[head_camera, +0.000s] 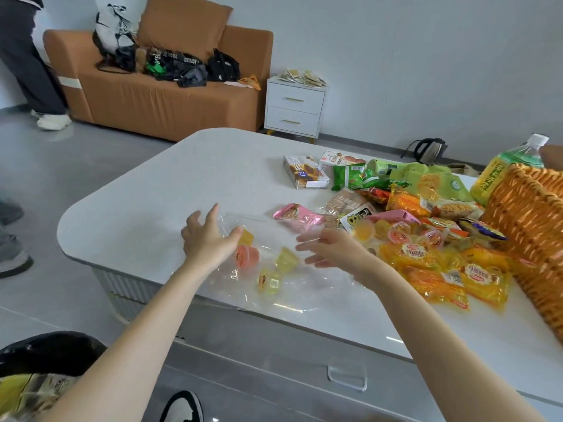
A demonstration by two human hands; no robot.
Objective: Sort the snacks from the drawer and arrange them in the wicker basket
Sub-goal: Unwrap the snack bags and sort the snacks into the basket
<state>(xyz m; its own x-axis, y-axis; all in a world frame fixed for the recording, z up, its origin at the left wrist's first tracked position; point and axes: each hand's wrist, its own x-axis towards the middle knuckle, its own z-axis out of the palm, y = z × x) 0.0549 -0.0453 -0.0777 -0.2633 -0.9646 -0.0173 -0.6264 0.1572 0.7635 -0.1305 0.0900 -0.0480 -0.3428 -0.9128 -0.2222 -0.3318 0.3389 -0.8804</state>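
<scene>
1. Head view: my left hand (210, 240) is spread open, fingers straight, over a clear bag (292, 289) of jelly cups (247, 257) near the table's (146, 190) front edge.
2. My right hand (333, 248) hovers open beside it, holding nothing.
3. The snacks (408, 208) lie heaped to the right, just beside the wicker basket (530, 226).

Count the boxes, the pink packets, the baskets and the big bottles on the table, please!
Boxes: 2
Pink packets: 2
Wicker baskets: 1
Big bottles: 1
Total: 6
</scene>
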